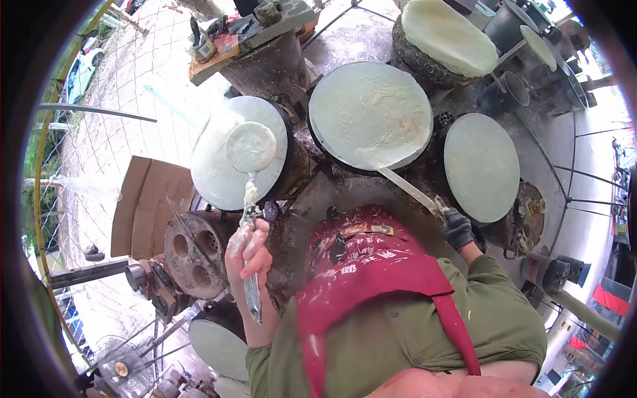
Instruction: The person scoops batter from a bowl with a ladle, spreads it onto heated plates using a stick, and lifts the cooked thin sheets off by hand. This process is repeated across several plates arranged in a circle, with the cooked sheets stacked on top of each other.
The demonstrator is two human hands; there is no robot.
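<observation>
My left hand [249,247], bare and smeared with batter, grips the metal handle of a ladle [251,147]. The ladle's round bowl, full of pale batter, rests on the left round griddle [212,176], which is coated in white batter. My right hand [458,229], in a dark glove, holds a long flat blade [406,187]. Its tip reaches the near edge of the thin crepe on the middle griddle [370,116]. A third crepe-covered griddle [481,166] lies just beyond my right hand. A red apron [371,265] covers my front.
A stack of finished crepes [448,36] sits on a drum at the back. A round burner with holes [192,255] and cardboard [142,205] are at the left, with wire fence behind. Pots [514,89] stand at the back right. A pale round pan [219,345] lies low left.
</observation>
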